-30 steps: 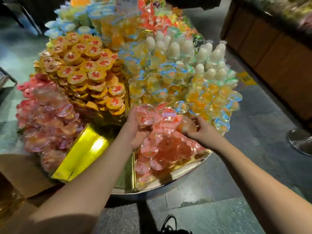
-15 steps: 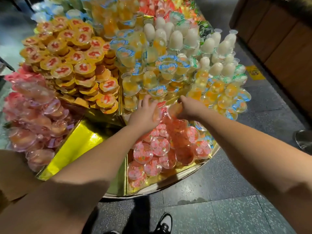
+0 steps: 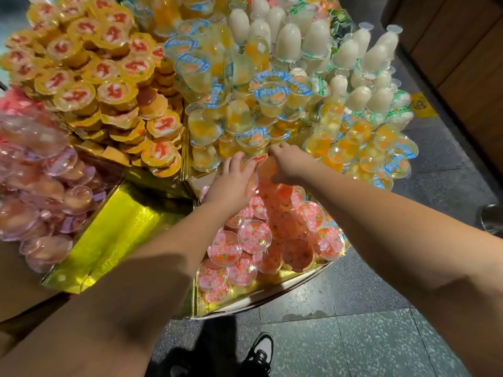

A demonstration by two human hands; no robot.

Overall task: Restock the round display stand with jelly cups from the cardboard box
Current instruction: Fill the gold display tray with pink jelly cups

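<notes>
Both hands are up at the back of the pink wedge, mid-frame. My left hand [image 3: 234, 180] has its fingers curled over a jelly cup [image 3: 251, 183] and is grasping it against the top of the pile. My right hand [image 3: 285, 164] is knuckles-up over another peach-coloured cup [image 3: 268, 168]; it looks clamped on it, but the fingertips are hidden, so that's a judgement. The pink jelly cups [image 3: 253, 235] fill the wedge from centre down to the stand's gold rim [image 3: 272, 291] at lower centre, roughly one layer, thin near the rim, with gold showing through. The neighbouring wedges are heaped high: orange cups [image 3: 109, 85] upper left, clear fruit cups [image 3: 245, 104] upper centre, white ones [image 3: 288, 39] top right. The gold wedge [image 3: 109, 235] at centre left is bare foil with no stock at all. A brown edge at the far lower left [image 3: 16, 289] is probably the cardboard box, contents not visible. My estimate: the pink wedge is about half built up and the bare gold wedge is not started, so plenty of trips are left.
</notes>
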